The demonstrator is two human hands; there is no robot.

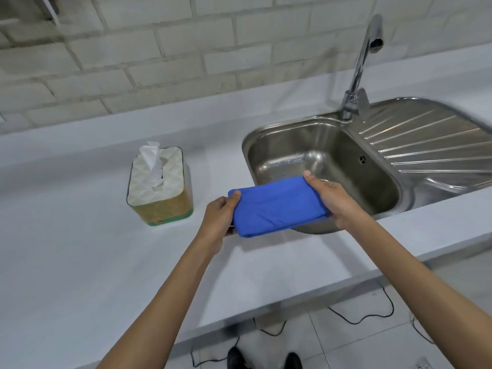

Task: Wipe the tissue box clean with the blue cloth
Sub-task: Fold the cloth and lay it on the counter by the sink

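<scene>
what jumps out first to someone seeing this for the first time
The bright blue cloth, folded and held off the counter between the left hand and right hand, at the near edge of the steel sink. To its left, untouched on the white counter, stands the tissue box, a tissue poking up.

Two bare hands are up over the counter — the left hand (219, 217) and the right hand (334, 202) — and between them one folded blue cloth (278, 206). One tissue box (158, 183) stands on the white counter (80, 262), with one tissue (153, 158) poking out of its top. There is one steel sink (322, 166) with a single basin, one ribbed drainboard (431, 145) and one tap (359, 65). Down on the floor — two dark shoes (235, 358), and one thin black cable (359, 316).
</scene>
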